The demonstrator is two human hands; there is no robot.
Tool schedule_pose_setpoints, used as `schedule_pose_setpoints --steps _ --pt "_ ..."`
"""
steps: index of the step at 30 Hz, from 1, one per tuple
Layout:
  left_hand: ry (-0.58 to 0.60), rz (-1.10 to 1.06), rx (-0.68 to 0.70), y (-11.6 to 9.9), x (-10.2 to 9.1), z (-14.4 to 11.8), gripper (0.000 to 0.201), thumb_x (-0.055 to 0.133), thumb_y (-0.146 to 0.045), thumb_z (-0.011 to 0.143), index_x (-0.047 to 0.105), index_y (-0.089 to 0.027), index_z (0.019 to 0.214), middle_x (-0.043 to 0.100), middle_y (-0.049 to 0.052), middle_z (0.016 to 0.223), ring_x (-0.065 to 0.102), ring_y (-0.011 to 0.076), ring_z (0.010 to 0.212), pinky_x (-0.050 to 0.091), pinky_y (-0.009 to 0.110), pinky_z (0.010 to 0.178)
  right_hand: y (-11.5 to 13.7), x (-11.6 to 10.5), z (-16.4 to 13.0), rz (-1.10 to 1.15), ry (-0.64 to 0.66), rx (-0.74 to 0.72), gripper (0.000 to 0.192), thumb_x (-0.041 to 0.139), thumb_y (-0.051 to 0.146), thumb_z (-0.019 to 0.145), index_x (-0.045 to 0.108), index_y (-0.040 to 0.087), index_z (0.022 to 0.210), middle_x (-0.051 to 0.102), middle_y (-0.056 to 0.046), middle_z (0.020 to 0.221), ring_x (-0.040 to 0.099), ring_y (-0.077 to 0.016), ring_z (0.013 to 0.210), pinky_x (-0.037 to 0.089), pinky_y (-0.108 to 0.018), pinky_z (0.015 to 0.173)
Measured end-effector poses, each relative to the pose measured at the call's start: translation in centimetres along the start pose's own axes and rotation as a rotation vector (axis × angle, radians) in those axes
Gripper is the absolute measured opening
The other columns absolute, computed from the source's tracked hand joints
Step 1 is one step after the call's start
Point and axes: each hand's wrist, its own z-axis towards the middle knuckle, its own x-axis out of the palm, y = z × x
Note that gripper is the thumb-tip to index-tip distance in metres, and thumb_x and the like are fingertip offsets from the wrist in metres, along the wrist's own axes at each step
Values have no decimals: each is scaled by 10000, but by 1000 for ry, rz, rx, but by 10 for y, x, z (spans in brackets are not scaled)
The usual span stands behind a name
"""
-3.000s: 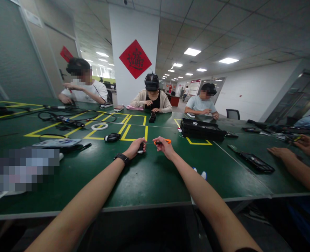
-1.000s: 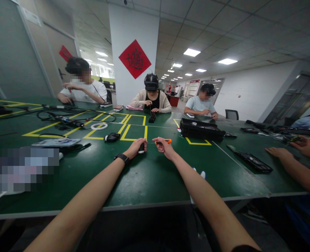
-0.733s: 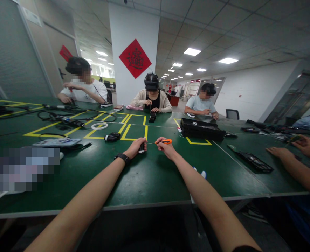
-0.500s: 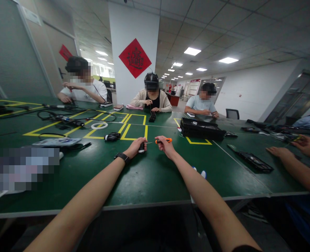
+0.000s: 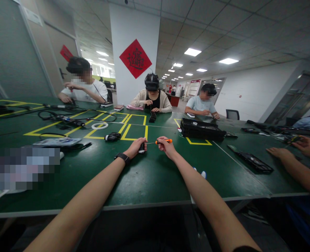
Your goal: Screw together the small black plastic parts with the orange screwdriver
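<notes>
My left hand (image 5: 136, 148) is closed around a small black cylinder-shaped part (image 5: 141, 149) with a pale band at its lower end; my fingers hide most of it. An orange-and-black screwdriver (image 5: 167, 140) lies in the grip of my right hand (image 5: 166, 147). Its thin shaft points left, and the tip meets the side of the black part or stops just beside it; I cannot tell which. Left of my hands another black cylindrical piece (image 5: 112, 137) rests on the green table (image 5: 149, 185).
A long black case (image 5: 202, 130) stands to the right, beyond a flat black device (image 5: 254, 161). A white ring (image 5: 99, 126) and black cables (image 5: 62, 117) lie on the left. A co-worker's hands (image 5: 283, 154) are at the right; several people sit around the table.
Almost nothing differs. Both hands hold the same things in the same place, and the view has shifted very slightly.
</notes>
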Motion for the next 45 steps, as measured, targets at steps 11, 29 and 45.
schedule_pose_setpoints --steps 11,29,45 --pt "1 16 -6 0 1 0 284 548 -418 747 528 -139 799 541 -11 590 519 91 476 444 233 491 -3 -1 1 -18 -36 -40 126 592 291 660 539 180 687 503 53 466 417 -66 402 298 -176 400" --pt "4 -15 0 1 -1 1 273 545 -405 756 530 -136 797 545 -4 591 521 95 474 455 242 493 2 2 -2 -26 39 -42 217 552 353 721 630 169 806 494 36 535 385 -62 439 275 -195 415" --pt "10 -2 1 2 -2 1 275 533 -408 765 527 -135 801 543 -9 591 521 91 478 451 233 492 -4 -3 2 84 12 0 113 590 275 668 562 180 723 433 69 460 316 -47 389 230 -177 389"
